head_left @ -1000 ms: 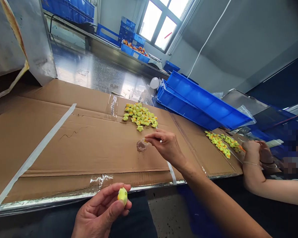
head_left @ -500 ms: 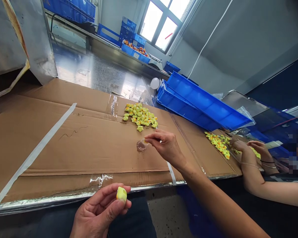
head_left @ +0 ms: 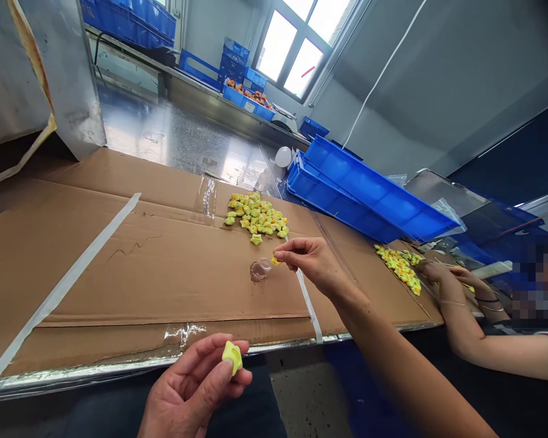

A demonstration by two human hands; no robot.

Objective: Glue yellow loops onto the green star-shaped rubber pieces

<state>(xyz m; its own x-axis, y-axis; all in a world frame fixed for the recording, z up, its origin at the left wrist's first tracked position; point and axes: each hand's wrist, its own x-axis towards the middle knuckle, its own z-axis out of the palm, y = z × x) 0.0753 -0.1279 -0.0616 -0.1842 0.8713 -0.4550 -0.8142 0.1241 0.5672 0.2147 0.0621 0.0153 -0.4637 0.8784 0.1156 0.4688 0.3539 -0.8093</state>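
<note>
My left hand is low in front of the table edge, its thumb and fingers pinched on a small yellow-green toy piece. My right hand reaches over the cardboard sheet and pinches a tiny yellow-orange piece just above and right of a small clear dish. Beyond it lies a pile of several yellow-green star-shaped toys.
Stacked blue crates lie at the right rear. Another person's hands work at a second toy pile on the right. A metal table stretches behind, with more blue bins by the window.
My right hand has lifted slightly from the clear dish with a small yellow piece in its pinch. My left hand has turned the toy piece. The other person's hands have shifted.
</note>
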